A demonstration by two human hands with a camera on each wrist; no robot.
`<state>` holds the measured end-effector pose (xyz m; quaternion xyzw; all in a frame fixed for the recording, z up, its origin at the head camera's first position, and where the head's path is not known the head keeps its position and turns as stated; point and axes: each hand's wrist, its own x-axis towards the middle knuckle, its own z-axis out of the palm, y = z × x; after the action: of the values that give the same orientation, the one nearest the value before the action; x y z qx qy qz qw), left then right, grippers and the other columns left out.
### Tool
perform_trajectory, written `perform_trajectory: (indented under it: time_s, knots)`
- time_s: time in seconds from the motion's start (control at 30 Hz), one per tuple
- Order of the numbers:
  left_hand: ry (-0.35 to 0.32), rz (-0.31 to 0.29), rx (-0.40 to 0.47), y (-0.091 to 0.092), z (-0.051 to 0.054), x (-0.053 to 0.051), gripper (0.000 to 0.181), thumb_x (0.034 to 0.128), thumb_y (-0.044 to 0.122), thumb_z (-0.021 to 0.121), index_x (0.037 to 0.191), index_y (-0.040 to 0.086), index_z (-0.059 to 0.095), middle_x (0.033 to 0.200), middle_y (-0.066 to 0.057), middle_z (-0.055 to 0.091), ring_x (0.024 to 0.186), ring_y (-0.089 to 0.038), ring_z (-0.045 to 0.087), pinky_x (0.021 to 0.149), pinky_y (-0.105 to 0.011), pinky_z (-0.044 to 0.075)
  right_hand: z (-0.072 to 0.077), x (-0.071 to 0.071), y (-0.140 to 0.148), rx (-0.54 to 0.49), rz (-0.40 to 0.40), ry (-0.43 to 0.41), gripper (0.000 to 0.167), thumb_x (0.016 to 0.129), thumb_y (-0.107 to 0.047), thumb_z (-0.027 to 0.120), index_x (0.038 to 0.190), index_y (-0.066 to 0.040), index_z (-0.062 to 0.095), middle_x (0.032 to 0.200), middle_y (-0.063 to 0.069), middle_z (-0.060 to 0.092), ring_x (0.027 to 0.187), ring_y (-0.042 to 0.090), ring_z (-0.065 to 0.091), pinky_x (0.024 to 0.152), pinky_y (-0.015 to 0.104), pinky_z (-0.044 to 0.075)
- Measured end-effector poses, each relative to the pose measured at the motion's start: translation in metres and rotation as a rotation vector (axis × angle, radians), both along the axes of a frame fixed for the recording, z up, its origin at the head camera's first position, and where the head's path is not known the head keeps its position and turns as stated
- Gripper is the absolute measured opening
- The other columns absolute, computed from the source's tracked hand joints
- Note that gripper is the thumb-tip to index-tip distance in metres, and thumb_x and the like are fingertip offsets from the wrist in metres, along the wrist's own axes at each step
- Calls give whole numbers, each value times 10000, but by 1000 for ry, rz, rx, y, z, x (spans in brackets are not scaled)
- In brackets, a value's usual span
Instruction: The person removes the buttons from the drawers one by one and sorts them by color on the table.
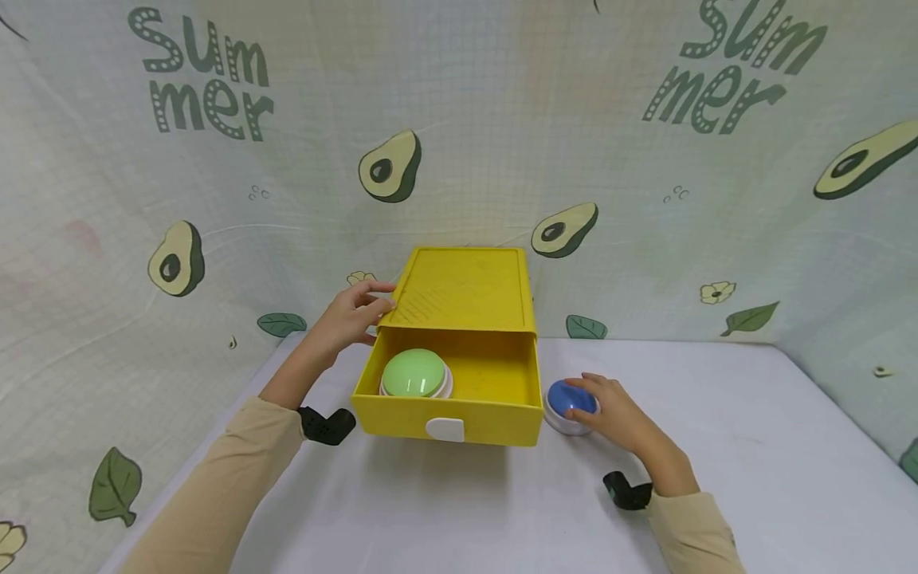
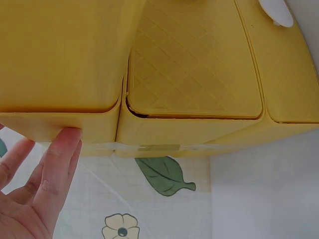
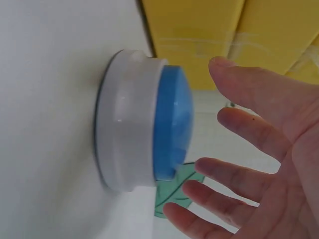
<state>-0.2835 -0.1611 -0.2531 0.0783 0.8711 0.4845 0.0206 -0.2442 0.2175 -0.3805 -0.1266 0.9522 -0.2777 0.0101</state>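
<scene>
Yellow cabinet (image 1: 462, 287): stands just right of the left hand (image 1: 355, 315). We note its drawer (image 1: 402, 416) pulled out, with a white handle (image 1: 445, 430) on the front. Lower fronts, patterned with diamonds, show only in the left wrist view, where the frame cuts them off; from the head view, the projecting drawer hides them.

Left hand: fingers extended and loosely spread, gripping nothing. We see one fingertip against the yellow side wall; another runs out of frame in the left wrist view.

Green-topped round piece (image 1: 414, 373): inside the drawer, to the right of the left hand and nearer the wearer. We find its lower part concealed by the drawer front.

Right hand (image 1: 610, 410): thumb and fingers parted, not closed. We cannot tell from the head view whether a fingertip touches; the right wrist view shows the hand ungripped.

Blue-topped round piece (image 1: 556, 418): white base on the white tabletop (image 1: 717, 430), directly before the right hand's fingers, beside the drawer. We record its dome as partly covered by fingers in the head view.
</scene>
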Motion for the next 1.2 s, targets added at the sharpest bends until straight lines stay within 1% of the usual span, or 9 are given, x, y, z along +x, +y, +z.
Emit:
perform_trajectory:
  time_s: [0.1, 0.2, 0.37, 0.53, 0.67, 0.77, 0.9, 1.07, 1.2]
  knots:
    - [-1, -5, 5, -1, 1, 1, 431, 946, 299, 485, 1346, 153, 420, 1297, -167, 489, 1109, -361, 557, 785, -422, 558, 9, 4, -1, -17, 0, -14, 568, 869, -367, 622, 1347, -96, 478, 1423, 267, 348, 1279, 463, 314, 971, 652, 340]
    - [-3, -6, 7, -1, 2, 1, 431, 947, 298, 484, 1348, 154, 419, 1301, -166, 488, 1113, -362, 555, 789, -426, 556, 18, 9, -3, -35, 10, -7, 583, 873, -397, 609, 1352, -95, 472, 1416, 234, 388, 1280, 447, 331, 971, 649, 344]
    - [0, 1, 4, 0, 2, 1, 426, 948, 296, 483, 1345, 156, 420, 1297, -167, 490, 1114, -363, 551, 787, -423, 557, 33, 18, -6, -65, 26, 47, 585, 905, -457, 532, 1359, -96, 460, 1409, 193, 426, 1296, 433, 342, 960, 656, 351]
    - [3, 2, 5, 0, 1, 1, 419, 946, 292, 483, 1340, 160, 422, 1285, -160, 499, 1102, -357, 559, 782, -419, 558, 53, 33, -13, -99, 53, 116, 551, 932, -464, 476, 1369, -129, 453, 1410, 164, 435, 1294, 408, 366, 948, 643, 374]
    - [8, -2, 6, 0, 0, 1, 419, 947, 292, 483, 1339, 158, 421, 1287, -160, 502, 1096, -353, 563, 780, -414, 559, 73, 49, -19, -133, 44, 199, 521, 933, -427, 498, 1377, -160, 445, 1389, 143, 463, 1209, 398, 454, 884, 620, 440]
    - [4, -4, 9, 0, -1, 1, 421, 947, 297, 482, 1341, 162, 418, 1289, -157, 499, 1096, -350, 560, 789, -418, 557, 86, 61, -24, -155, 22, 275, 505, 922, -394, 536, 1368, -171, 457, 1361, 122, 497, 1144, 360, 509, 841, 592, 480]
    - [-2, -4, 12, -1, -1, 2, 426, 949, 303, 480, 1347, 166, 414, 1291, -155, 494, 1106, -350, 552, 805, -430, 551, 101, 74, -31, -170, 19, 348, 518, 891, -367, 597, 1357, -178, 472, 1341, 93, 521, 1125, 307, 529, 830, 561, 500]
    - [-11, -7, 17, -1, 1, 2, 435, 950, 310, 479, 1354, 164, 407, 1298, -154, 487, 1121, -349, 539, 815, -429, 547, 118, 86, -38, -195, 57, 415, 555, 825, -324, 690, 1336, -241, 491, 1303, 33, 553, 1089, 254, 555, 846, 547, 491]
    - [-19, -7, 21, -1, 2, 2, 436, 948, 307, 481, 1354, 163, 408, 1303, -152, 486, 1123, -348, 537, 815, -429, 547, 127, 92, -47, -202, 96, 459, 566, 798, -291, 721, 1320, -263, 504, 1292, -16, 560, 1064, 201, 568, 845, 486, 505]
